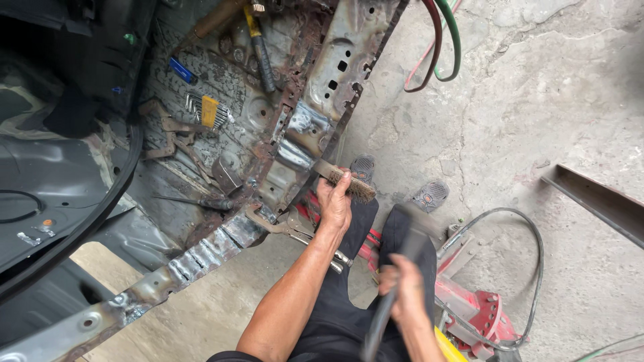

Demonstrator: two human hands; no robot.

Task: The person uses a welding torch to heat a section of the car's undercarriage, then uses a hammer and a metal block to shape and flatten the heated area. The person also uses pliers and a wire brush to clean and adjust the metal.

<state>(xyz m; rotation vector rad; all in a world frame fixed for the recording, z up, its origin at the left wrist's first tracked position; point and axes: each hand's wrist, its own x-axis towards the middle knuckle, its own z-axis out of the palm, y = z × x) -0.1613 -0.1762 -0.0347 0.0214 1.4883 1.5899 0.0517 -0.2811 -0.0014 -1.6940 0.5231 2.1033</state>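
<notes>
My left hand [334, 206] is shut on the handle of a wire brush [350, 183]. The bristles lie against the edge of a rusty car floor sill [315, 87], next to a shiny welded patch [295, 153]. Lower down, over my dark trousers, my right hand [402, 289] grips the dark handle of a blurred tool [380, 320]; its head cannot be made out. Locking pliers [285, 226] are clamped on the sill just left of my left wrist.
A hex key set in a yellow holder [209, 111], a screwdriver [201, 200] and a hammer [261, 50] lie on the rusted floor pan. Red and green hoses [444, 40] loop on the concrete. A red machine [484, 315] with a black cable [533, 268] sits at lower right, and a steel angle bar [597, 199] lies at right.
</notes>
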